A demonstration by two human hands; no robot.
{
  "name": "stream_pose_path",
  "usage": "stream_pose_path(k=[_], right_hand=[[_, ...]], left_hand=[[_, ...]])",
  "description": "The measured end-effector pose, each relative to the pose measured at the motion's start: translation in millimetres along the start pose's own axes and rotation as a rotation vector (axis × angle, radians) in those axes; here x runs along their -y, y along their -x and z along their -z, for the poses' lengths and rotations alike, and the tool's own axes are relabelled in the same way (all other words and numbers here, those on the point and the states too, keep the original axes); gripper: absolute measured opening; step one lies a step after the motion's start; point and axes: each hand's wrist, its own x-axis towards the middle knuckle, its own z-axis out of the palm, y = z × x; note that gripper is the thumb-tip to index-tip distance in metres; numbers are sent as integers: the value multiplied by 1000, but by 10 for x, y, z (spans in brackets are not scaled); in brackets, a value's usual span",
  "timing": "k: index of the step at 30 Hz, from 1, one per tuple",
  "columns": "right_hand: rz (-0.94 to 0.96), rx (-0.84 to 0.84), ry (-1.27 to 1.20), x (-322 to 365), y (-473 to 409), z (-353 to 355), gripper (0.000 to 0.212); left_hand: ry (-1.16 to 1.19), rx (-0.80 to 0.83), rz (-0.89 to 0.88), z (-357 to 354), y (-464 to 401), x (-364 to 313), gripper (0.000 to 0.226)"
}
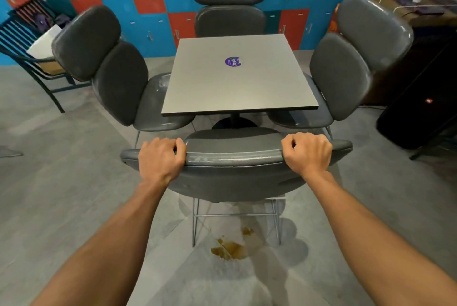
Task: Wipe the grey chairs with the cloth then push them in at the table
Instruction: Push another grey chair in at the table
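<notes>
With the left hand (160, 157) and right hand (308, 152) each curling their fingers over the top edge of the near chair (235, 154), push evenly and straight so it slides squarely under the worktop (237, 78).

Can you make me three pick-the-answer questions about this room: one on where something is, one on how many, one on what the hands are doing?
1. Where is the purple sticker?
A. on the table top
B. on a chair seat
C. on the floor

2. How many grey chairs are at the table?
A. two
B. four
C. six

3. What are the hands doing?
A. both hold the near chair's back
B. both lie flat on the table
C. one holds a cloth

Answers:
1 A: the sticker sits on the table.
2 B: one chair on each side.
3 A: the left hand and right hand curl over the near chair; no cloth shows.
</notes>
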Motion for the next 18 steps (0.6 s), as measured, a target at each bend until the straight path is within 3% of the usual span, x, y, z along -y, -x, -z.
stream_pose_path(k=[18], right_hand=[[-27, 90, -8, -199, -82, 67, 48]], left_hand=[[32, 96, -18, -89, 7, -167, 49]])
